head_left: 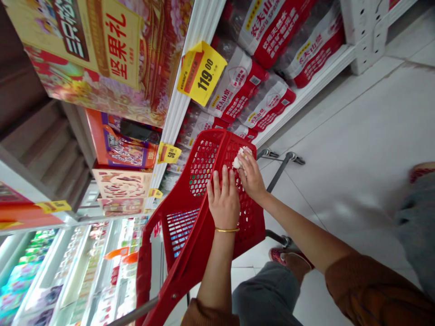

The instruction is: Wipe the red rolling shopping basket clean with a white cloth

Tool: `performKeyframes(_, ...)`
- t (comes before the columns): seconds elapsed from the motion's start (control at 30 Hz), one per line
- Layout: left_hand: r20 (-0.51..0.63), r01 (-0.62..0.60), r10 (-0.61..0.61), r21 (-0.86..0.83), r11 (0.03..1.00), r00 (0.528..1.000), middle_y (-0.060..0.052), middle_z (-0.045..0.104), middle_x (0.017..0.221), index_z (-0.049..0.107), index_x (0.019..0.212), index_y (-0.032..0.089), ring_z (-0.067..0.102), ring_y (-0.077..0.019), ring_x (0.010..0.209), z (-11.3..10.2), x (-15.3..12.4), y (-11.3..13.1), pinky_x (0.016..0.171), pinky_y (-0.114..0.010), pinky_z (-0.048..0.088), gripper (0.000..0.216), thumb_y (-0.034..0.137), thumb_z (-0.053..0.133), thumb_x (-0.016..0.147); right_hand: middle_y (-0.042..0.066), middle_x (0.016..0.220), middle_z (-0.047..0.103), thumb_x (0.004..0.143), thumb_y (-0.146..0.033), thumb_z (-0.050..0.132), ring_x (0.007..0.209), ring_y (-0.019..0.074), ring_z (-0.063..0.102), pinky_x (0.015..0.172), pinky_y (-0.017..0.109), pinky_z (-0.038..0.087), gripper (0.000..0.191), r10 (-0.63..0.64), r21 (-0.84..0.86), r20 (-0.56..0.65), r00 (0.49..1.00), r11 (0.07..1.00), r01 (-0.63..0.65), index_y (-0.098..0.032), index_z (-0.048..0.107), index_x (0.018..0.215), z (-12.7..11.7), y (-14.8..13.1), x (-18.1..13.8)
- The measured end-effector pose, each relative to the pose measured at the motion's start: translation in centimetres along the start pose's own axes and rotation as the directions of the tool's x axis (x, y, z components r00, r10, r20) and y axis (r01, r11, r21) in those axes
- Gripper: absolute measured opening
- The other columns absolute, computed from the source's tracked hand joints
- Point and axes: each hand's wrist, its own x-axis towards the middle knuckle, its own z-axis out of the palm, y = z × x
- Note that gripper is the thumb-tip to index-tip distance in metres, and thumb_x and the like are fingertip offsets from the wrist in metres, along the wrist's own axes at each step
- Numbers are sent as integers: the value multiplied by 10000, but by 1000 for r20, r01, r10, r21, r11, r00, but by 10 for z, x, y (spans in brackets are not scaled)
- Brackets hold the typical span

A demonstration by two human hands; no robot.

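Bracing with left hand (222, 203), open and flat, on cart (200, 258) side; pinching white wad (239, 158) against mesh near rim with right hand (252, 179); might shove wheeled cart away by leaning harder; might snag wad in holes, tearing it.

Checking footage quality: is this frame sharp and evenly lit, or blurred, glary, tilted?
Head view: strongly tilted; left hand, right hand with white wad and red basket sharp; grey shape at right edge blurred; sheen on floor tiles; lit cooler shelves washed out.
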Motion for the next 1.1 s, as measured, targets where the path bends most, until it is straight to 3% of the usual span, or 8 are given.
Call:
performKeyframes(0.13, 44, 4, -5, 25, 1000, 999, -56, 287, 1547, 340, 1455, 241, 201, -280, 1447, -3, 32, -6, 1176, -520, 214, 570, 239, 491, 905, 99, 1471, 393, 977, -290, 354, 1399, 216, 330, 1156, 489, 319, 423, 30, 45, -39, 999, 999, -29, -245, 356, 1398, 7, 2, 11)
performKeyframes(0.27, 140, 22, -31, 69, 997, 990, -153, 224, 1559, 344, 1447, 145, 245, -310, 1430, -2, 56, -20, 1119, -485, 329, 598, 217, 512, 878, 128, 1412, 450, 971, -291, 367, 1373, 226, 370, 1128, 510, 354, 357, 32, 40, 0, 999, 999, -32, -213, 433, 1313, 15, 6, 18)
performKeyframes(0.5, 261, -13, -11, 88, 996, 965, -234, 265, 1527, 359, 1415, 50, 429, -310, 1321, -9, 71, -29, 1068, -409, 396, 603, 173, 520, 848, 151, 1354, 489, 950, -253, 386, 1348, 240, 399, 1108, 516, 373, 335, 57, 55, 28, 998, 997, -59, -178, 471, 1266, 24, 8, 18)
performKeyframes(0.67, 373, -149, 92, 128, 980, 923, -258, 302, 1502, 371, 1415, 79, 568, -292, 1185, -28, 69, -34, 968, -388, 483, 582, 237, 512, 872, 146, 1364, 483, 935, -241, 413, 1342, 248, 405, 1099, 524, 377, 353, 86, 63, 3, 996, 994, -86, -190, 480, 1278, 18, 0, 14)
performKeyframes(0.8, 455, -289, 197, 140, 947, 868, -197, 418, 1460, 414, 1407, 225, 670, -246, 1020, -43, 82, -47, 875, -381, 541, 510, 179, 450, 901, 131, 1415, 435, 934, -223, 437, 1361, 246, 382, 1101, 516, 380, 373, 56, 60, -32, 998, 997, -54, -222, 476, 1305, 12, -4, 6)
performKeyframes(0.9, 385, -493, 445, 32, 869, 809, -140, 476, 1432, 459, 1376, 201, 437, -266, 1333, -47, 98, -62, 1091, -426, 383, 457, 191, 442, 919, 115, 1514, 304, 924, -260, 488, 1416, 273, 283, 1121, 554, 330, 426, 44, 31, -43, 998, 999, -43, -249, 441, 1348, 11, -1, 3)
performKeyframes(0.97, 347, -580, 567, -75, 811, 747, -121, 368, 1510, 402, 1408, 160, 224, -261, 1441, -43, 106, -70, 1168, -442, 264, 508, 258, 484, 916, 110, 1556, 217, 916, -309, 520, 1443, 288, 211, 1135, 578, 286, 497, 53, 33, -15, 998, 998, -53, -254, 385, 1391, 12, 2, 5)
performKeyframes(1.1, 372, -581, 598, -170, 796, 710, -181, 269, 1541, 288, 1439, 49, 60, -264, 1466, -26, 103, -81, 1177, -462, 247, 590, 246, 475, 915, 106, 1533, 278, 946, -315, 462, 1435, 246, 245, 1148, 529, 297, 486, 73, 103, 39, 997, 992, -76, -254, 350, 1414, 15, 10, 9)
